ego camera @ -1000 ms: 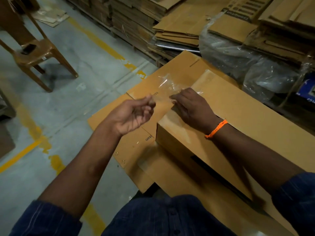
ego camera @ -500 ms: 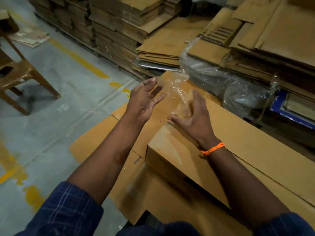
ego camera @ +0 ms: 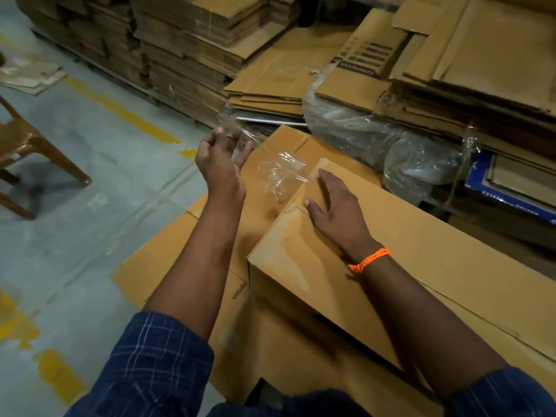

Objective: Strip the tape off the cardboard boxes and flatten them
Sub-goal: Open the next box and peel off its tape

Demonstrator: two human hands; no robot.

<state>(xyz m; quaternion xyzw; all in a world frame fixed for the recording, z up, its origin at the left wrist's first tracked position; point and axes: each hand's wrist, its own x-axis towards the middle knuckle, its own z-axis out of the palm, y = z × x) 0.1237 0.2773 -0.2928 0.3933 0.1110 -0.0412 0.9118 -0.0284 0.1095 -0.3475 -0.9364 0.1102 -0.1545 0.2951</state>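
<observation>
A long brown cardboard box [ego camera: 421,266] lies in front of me on top of flattened cardboard sheets [ego camera: 159,260]. My right hand [ego camera: 334,212], with an orange band at the wrist, presses flat on the box's far left end, fingers spread. A crumpled strip of clear tape [ego camera: 279,173] stretches from that end of the box up to my left hand [ego camera: 219,158]. My left hand is raised left of the box and pinches the tape's upper end between its fingertips.
Tall stacks of flattened cardboard [ego camera: 192,46] stand on pallets behind. Clear plastic wrap [ego camera: 391,145] is bunched at the right, beside more cardboard piles [ego camera: 481,70]. A brown plastic chair [ego camera: 27,158] stands on the grey floor at the left, near yellow floor lines [ego camera: 126,115].
My left hand has lifted up and leftward, drawing the clear tape off the box's end. My right hand went from gripping the end to lying flat on the box top.
</observation>
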